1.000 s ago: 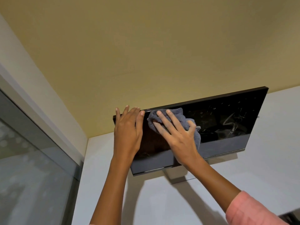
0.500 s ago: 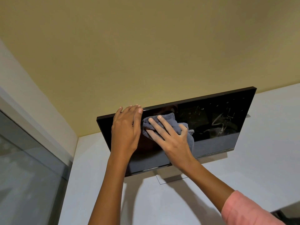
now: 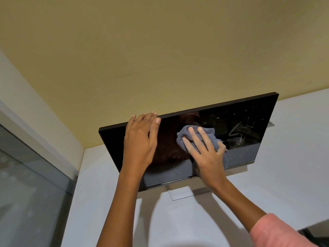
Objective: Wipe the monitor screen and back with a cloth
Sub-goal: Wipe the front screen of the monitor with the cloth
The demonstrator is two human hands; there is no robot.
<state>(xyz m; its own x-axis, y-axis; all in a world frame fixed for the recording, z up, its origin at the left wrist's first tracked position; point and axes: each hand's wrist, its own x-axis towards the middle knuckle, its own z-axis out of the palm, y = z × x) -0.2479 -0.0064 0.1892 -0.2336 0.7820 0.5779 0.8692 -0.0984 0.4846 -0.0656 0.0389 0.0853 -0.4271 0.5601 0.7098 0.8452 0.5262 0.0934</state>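
Note:
A black monitor stands on a white desk, its dark screen facing me and showing faint smears on the right half. My left hand rests on the screen's upper left, fingertips curled over the top edge. My right hand presses a crumpled grey cloth flat against the middle of the screen, fingers spread over it. The monitor's stand base shows just below the bottom bezel. The back of the monitor is hidden.
The white desk runs up to a tan wall behind the monitor. A glass panel with a pale frame borders the desk on the left. A dark object peeks in at the bottom right corner.
My right hand and the cloth have slid to the right along the screen, from beside the left hand toward the middle. The left hand keeps its place on the top edge.

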